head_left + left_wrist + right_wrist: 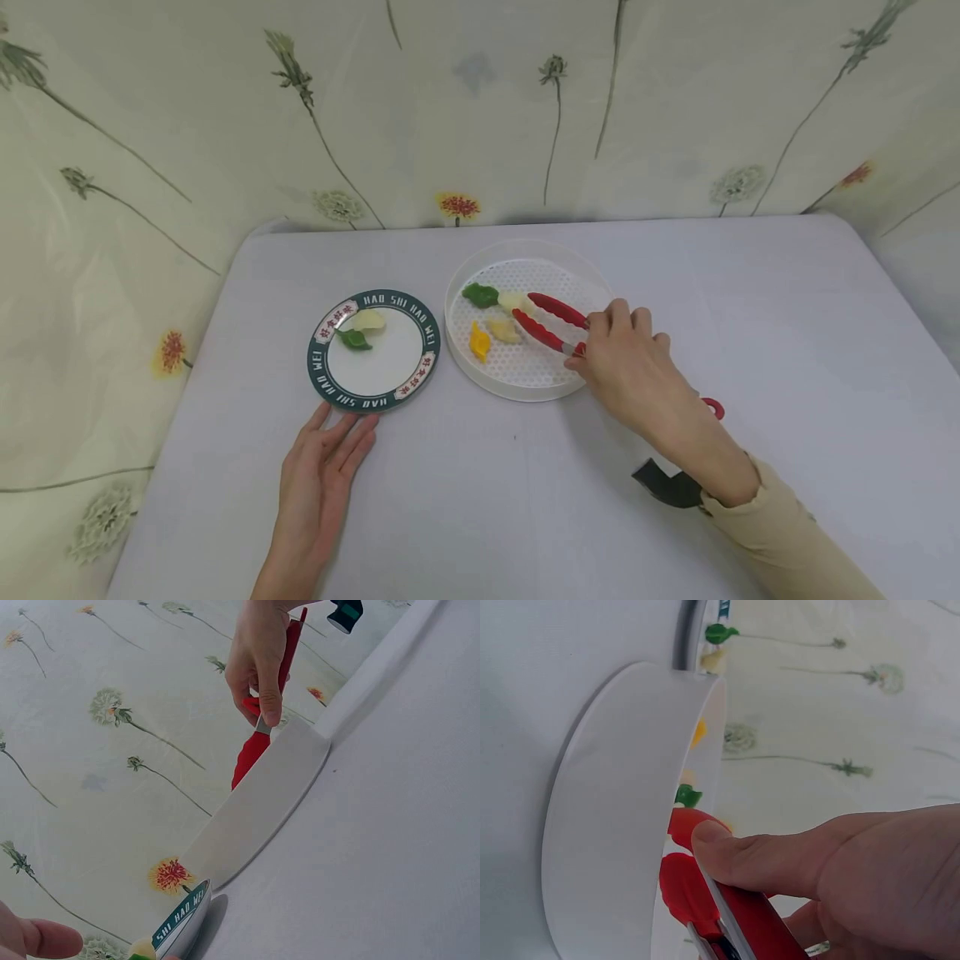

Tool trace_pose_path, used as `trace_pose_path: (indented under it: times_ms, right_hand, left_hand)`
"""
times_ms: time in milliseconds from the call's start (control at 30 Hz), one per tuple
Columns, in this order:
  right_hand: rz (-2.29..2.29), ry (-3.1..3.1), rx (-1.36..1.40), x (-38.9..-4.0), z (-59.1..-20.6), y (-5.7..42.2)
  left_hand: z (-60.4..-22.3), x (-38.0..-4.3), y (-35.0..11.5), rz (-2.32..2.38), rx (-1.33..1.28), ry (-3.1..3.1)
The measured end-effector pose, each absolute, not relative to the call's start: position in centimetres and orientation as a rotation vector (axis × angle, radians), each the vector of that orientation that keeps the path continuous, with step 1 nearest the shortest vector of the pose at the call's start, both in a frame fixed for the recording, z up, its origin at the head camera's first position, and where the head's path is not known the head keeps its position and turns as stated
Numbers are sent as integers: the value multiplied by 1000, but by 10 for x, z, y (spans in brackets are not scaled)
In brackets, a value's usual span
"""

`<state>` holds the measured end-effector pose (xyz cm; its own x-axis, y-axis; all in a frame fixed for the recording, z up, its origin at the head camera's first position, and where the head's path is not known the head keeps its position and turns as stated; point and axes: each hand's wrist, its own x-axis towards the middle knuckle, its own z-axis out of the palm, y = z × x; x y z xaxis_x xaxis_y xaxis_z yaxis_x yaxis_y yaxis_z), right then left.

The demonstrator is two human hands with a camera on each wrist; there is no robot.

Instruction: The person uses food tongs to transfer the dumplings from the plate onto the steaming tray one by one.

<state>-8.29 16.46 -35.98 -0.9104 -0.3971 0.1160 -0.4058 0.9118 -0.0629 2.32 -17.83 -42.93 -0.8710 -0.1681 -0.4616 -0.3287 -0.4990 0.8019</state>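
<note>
Right hand: the right hand [633,362] pinches the red tongs [540,331] from above, at the near-right side of the tray [517,393].
Left hand: the left hand [322,475] has its fingers extended, fingertips at the near rim of the plate [390,358].
Tongs: jaws apart inside the tray, tips beside a pale piece [512,302]; contact cannot be determined.
Tray contents: green piece [480,295] next to that pale piece; yellow piece [480,342] and tan piece [504,331] nearer the person.
Plate contents: green leaf [354,339] and cream piece [368,320], on the far-left part.
Tray wall: raised all round; its left side stands between tongs and plate.
Gap: plate just beside tray, a narrow passage at most.
Desk: the desk [465,500] has its widest stretch right of the tray; more surface lies between the forearms.
Far edge: near the tray's far rim, with floral cloth [480,142] rising behind.
Left edge: slants past the plate, well apart from it.
Obstruction: black object [667,487] by the right wrist.
</note>
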Motion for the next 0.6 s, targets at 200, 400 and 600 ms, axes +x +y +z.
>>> trace_pose_path:
  times_ms: [200, 400, 600]
  right_hand:
    - [175, -2968, 629, -78, -356, 162]
    - [196, -2984, 665, -74, -349, 146]
    - [195, -2954, 753, -70, -347, 123]
  left_hand:
    - [-429, 23, -178, 2530, -750, 1518]
    - [-430, 23, -177, 2538, -736, 1522]
    - [-431, 24, -176, 2535, -735, 1525]
